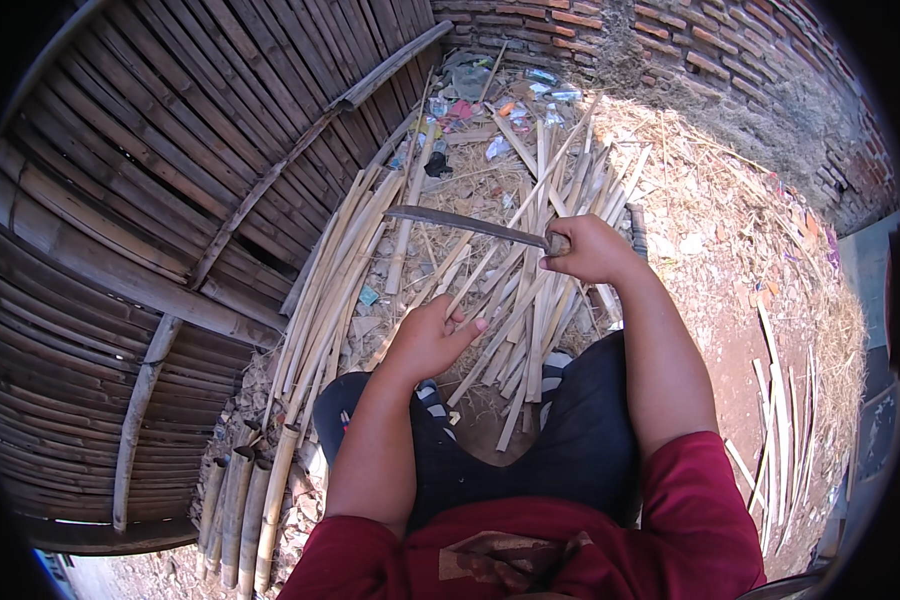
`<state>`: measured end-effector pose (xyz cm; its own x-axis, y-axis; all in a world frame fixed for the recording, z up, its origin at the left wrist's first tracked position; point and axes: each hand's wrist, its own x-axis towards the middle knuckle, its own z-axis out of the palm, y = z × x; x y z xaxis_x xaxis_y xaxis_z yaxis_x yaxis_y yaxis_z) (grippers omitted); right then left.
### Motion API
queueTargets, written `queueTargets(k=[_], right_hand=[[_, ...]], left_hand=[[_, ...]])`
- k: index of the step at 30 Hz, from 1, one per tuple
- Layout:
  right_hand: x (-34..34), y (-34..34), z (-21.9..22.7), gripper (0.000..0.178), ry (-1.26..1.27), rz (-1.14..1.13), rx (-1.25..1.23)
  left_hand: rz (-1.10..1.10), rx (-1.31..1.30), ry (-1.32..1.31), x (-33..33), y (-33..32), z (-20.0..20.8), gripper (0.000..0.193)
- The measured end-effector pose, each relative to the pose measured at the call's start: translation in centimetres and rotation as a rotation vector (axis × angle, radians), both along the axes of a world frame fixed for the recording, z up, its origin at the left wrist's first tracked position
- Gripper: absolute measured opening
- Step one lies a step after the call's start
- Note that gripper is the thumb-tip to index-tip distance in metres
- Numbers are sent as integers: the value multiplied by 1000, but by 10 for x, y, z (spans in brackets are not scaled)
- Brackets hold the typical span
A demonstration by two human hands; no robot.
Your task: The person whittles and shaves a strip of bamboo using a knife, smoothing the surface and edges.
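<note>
My right hand (592,250) is wrapped round the short wooden handle of a machete (465,222). Its long dark blade points left, roughly level, above the bamboo strips. Closer to me on the left, my left hand (432,342) is closed on a thin bamboo strip (498,258) that slants away to the upper right. The thumb lies along the near side, and the fingers curl partly out of sight. Beneath both hands, a loose pile of split bamboo strips (535,330) spreads between my feet and away from me.
A bamboo slat wall (240,120) rises on the left, with long strips (335,270) beside it. Bamboo poles (240,510) stand at lower left. Litter (460,110) lies before the brick wall (690,50). More strips (785,430) lie at right, near dry straw (840,330).
</note>
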<state>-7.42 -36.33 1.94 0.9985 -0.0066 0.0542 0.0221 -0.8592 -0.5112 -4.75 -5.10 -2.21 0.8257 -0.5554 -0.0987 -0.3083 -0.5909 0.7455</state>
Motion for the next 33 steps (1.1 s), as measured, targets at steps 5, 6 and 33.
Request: queueTargets(k=[5, 6, 33], right_hand=[[-1, -1, -3, 42, 11, -9, -5], [-1, -2, -3, 42, 17, -6, 0], [5, 4, -8, 44, 135, 63, -70]], left_hand=[[7, 14, -6, -1, -1, -1, 50], [5, 15, -11, 0, -1, -2, 50], [-67, 87, -10, -3, -6, -7, 55]])
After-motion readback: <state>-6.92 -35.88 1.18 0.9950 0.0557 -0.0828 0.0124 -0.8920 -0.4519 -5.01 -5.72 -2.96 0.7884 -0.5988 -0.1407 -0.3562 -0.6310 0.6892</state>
